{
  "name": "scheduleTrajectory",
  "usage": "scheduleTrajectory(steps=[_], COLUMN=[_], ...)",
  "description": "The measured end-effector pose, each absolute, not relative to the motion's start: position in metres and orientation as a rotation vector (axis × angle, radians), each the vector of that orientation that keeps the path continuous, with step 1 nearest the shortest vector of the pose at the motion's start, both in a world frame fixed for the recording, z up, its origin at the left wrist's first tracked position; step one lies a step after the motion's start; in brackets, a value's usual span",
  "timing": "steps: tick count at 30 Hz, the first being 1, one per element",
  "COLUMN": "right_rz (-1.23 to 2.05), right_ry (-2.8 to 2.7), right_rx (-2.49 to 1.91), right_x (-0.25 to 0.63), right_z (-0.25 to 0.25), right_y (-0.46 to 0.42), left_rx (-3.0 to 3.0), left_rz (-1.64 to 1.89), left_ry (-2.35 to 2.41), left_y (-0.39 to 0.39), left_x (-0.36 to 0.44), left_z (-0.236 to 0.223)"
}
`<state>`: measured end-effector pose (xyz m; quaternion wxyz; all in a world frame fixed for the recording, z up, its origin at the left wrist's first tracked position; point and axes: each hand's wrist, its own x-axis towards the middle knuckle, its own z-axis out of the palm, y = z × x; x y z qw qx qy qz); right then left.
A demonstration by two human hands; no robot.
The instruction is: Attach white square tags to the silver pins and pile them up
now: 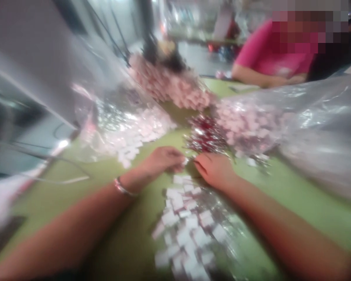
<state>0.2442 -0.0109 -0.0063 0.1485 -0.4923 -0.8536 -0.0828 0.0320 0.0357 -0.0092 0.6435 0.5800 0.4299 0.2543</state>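
Over the middle of the table my left hand [166,158] is closed in a pinch, with a bracelet on its wrist. A small whitish, shiny bit [186,160] shows at its fingertips, too blurred to name. Just to the right, my right hand [214,168] has its fingers curled together, and what they hold is hidden. The fingertips of both hands almost meet. Below them lies a spread of small white square pieces [190,224], partly beside clear plastic. Right behind the hands is a heap of silvery and dark red pieces [206,134].
Pale pink pieces [245,123] lie by a large clear plastic bag [324,117] at right. Whitish pieces [146,125] spill from another bag at left. Farther back are pink bundles [175,86]. Across the green table [128,230] sits a person in a pink top [260,52].
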Motion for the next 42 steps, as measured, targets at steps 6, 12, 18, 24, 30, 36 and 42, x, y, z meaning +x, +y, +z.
scheduleTrajectory(steps=[6, 12, 18, 24, 30, 36, 42], right_rz=[-0.05, 0.018, 0.197, 0.465, 0.554, 0.225, -0.257], right_ry=[-2.504, -2.588, -2.66, -2.621, -2.649, -2.26, -2.353], right_rx=[-1.279, -1.28, -1.21, -1.107, -1.371, -1.51, -1.559], right_x=[0.25, 0.25, 0.26, 0.298, 0.314, 0.27, 0.239], right_z=[-0.013, -0.021, -0.001, 0.031, 0.038, 0.035, 0.005], right_y=[-0.008, -0.007, -0.01, 0.004, 0.006, 0.008, 0.017], left_rx=[1.469, 1.581, 1.748, 1.951, 2.174, 2.164, 2.082], left_rz=[0.489, 0.486, 0.502, 0.43, 0.447, 0.474, 0.69], left_ry=[0.959, 1.014, 0.968, 0.894, 0.861, 0.703, 0.973], left_y=[0.03, 0.023, 0.016, 0.001, -0.034, -0.046, -0.032], left_x=[0.038, 0.044, 0.048, 0.049, 0.047, 0.057, 0.048], left_z=[-0.018, -0.025, -0.018, -0.001, 0.001, 0.001, 0.01])
